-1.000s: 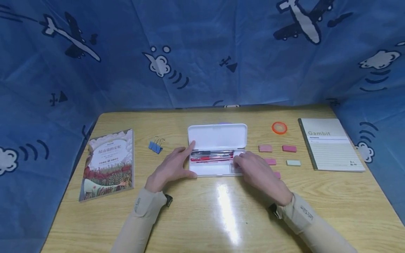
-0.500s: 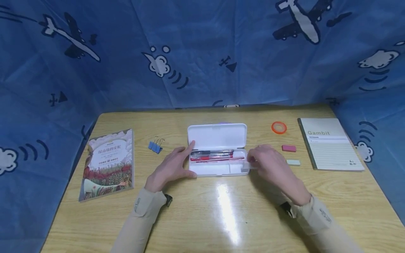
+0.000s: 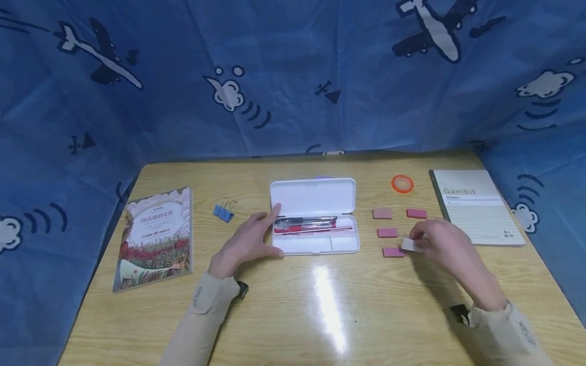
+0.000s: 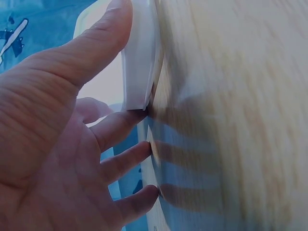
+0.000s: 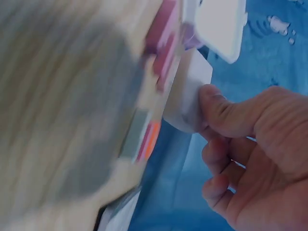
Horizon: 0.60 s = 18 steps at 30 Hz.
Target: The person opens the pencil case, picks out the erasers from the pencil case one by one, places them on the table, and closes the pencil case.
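An open white pencil case (image 3: 302, 246) lies on the table, with several pens (image 3: 306, 225) in its back compartment. My left hand (image 3: 249, 239) holds its left end, the thumb along the front wall and the index finger near the hinge. In the left wrist view, the other fingers touch the tabletop. To the right of the case, my right hand (image 3: 446, 244) pinches a white eraser (image 5: 187, 91) between thumb and fingers, above the table. Several pink erasers (image 3: 387, 232) lie nearby. A pale green eraser (image 5: 134, 134) shows in the right wrist view, hidden by the hand in the head view.
A blue binder clip (image 3: 224, 212) and an illustrated book (image 3: 153, 239) lie to the left. At the back right are an orange-red ring of tape (image 3: 402, 184) and a Gambit notebook (image 3: 476, 208). A blue patterned curtain (image 3: 284, 76) stands behind the table (image 3: 256, 315).
My right hand has lifted the white eraser out of the case's front right compartment and carried it rightward past the pink erasers. The left hand stays on the case.
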### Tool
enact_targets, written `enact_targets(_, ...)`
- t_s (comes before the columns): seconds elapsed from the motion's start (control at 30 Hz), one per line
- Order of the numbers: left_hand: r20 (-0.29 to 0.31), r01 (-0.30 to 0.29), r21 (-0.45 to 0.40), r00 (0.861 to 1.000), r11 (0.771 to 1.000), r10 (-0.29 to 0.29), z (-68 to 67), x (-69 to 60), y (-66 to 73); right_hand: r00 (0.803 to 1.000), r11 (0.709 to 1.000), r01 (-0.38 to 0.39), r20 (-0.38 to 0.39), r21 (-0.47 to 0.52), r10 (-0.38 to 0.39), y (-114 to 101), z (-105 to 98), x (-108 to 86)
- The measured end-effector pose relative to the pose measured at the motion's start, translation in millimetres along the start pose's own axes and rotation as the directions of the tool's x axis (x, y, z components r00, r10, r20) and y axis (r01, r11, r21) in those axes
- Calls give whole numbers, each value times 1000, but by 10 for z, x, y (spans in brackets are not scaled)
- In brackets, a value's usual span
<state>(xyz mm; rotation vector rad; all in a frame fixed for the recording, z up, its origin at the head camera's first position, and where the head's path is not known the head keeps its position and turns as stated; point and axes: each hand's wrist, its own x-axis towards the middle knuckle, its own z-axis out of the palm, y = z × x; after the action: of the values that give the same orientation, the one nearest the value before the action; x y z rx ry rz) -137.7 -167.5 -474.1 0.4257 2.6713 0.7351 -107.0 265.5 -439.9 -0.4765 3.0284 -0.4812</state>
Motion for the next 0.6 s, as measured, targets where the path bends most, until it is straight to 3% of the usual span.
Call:
enact_targets(0.23, -7, -13, 0, 1000, 1000, 13, -9, -10, -2, 997, 998, -56, 51, -15, 56, 288, -12, -144)
enact_targets(0.43, -6, -12, 7, 1000, 1000, 12, -21, -21, 1, 995, 1000, -23, 93, -9, 23, 390, 36, -158)
enact_targets(0.6, -3, -22, 16, 1000, 1000, 22, -5, 5, -14, 997, 1000, 23, 75, -13, -22, 432, 87, -145)
